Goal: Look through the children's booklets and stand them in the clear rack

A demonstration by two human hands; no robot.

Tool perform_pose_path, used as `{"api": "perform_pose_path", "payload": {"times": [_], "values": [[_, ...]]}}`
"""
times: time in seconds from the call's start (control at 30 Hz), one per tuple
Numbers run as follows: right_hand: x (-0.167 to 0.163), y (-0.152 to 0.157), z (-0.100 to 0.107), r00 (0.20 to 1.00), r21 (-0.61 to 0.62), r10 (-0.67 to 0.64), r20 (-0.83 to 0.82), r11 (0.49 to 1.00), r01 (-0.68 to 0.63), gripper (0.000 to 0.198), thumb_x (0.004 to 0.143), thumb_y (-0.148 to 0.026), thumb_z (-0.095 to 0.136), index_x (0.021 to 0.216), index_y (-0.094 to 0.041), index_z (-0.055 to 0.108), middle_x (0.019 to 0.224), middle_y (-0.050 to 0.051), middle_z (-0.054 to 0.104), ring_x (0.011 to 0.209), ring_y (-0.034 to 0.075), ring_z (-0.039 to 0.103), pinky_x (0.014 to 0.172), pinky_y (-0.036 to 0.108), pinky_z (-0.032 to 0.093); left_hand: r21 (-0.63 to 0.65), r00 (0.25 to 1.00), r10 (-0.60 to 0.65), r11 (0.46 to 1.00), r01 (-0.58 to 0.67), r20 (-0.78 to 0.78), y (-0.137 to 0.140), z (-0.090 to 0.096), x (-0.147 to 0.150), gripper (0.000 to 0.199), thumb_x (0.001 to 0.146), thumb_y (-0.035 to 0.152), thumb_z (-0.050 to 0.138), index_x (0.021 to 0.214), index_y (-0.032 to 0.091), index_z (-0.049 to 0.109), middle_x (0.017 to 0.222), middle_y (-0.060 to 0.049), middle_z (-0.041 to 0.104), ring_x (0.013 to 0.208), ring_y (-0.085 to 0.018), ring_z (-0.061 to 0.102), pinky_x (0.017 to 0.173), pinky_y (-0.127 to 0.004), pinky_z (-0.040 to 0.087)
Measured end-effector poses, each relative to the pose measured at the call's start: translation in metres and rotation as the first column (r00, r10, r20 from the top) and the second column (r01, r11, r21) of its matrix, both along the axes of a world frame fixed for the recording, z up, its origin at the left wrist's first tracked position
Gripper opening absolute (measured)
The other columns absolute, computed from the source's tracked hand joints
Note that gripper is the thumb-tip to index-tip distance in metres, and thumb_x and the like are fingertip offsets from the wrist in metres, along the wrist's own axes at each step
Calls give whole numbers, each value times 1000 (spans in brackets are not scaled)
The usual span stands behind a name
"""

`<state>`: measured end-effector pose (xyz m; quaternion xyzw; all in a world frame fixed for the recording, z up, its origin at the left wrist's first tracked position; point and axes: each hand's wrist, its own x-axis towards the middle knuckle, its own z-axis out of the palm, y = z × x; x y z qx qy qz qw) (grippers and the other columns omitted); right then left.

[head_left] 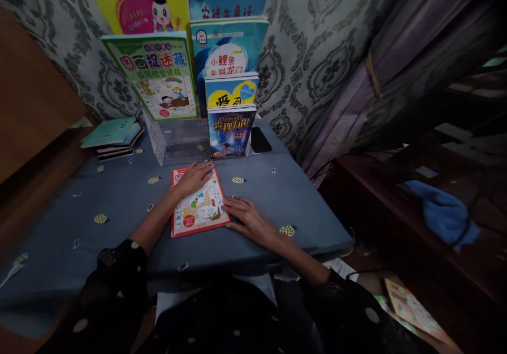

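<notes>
A red-bordered picture book [202, 214] lies flat on the table in front of me. My left hand [195, 178] rests across its upper part, fingers stretched out and covering some of the title. Beside the book's right edge, my right hand [249, 219] lies low with its fingers extended, the tips touching that edge. Just beyond the book stands a clear stepped display rack [180, 150]. It holds upright books: a green picture book [166, 76] on the left, and a dark blue book [231, 132] in front on the right, with a yellow-and-blue book [232, 89] behind it.
A blue-grey cloth with pineapple prints covers the table [127, 195]. At the back left lies a stack of thin books [113, 134]; a black phone [260, 140] lies right of the rack. Further right are a purple curtain [340, 105] and a blue cloth [446, 211] on a dark red surface.
</notes>
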<state>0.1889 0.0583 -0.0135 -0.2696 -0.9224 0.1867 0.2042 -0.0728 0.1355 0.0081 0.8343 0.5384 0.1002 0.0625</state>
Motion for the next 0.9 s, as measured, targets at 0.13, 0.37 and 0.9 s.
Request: {"api": "perform_pose_path", "payload": {"times": [0.13, 0.37, 0.9], "values": [[1, 2, -3, 1000, -14, 4, -26, 1000, -4, 48, 94, -33, 66, 139, -20, 56, 145, 14, 56, 138, 25, 50, 115, 52, 39, 11, 1000, -25, 1000, 25, -8, -4, -2, 1, 51, 104, 40, 25, 150, 23, 43, 159, -5, 39, 149, -19, 32, 122, -47, 21], [4, 3, -15, 995, -30, -39, -87, 999, 37, 64, 92, -38, 66, 150, -22, 44, 152, 15, 48, 141, 27, 45, 115, 51, 40, 19, 994, -112, 993, 112, 0, -21, -4, 5, 51, 105, 41, 25, 148, 24, 45, 156, -6, 44, 147, -18, 36, 122, -47, 20], [3, 1, -16, 991, -81, -129, -33, 989, 126, 80, 93, -43, 64, 159, -27, 22, 160, 12, 35, 146, 31, 37, 118, 52, 39, -47, 975, -224, 974, 223, -11, -71, -1, 17, 47, 105, 39, 30, 148, 28, 45, 158, -5, 41, 149, -19, 32, 123, -49, 17]]}}
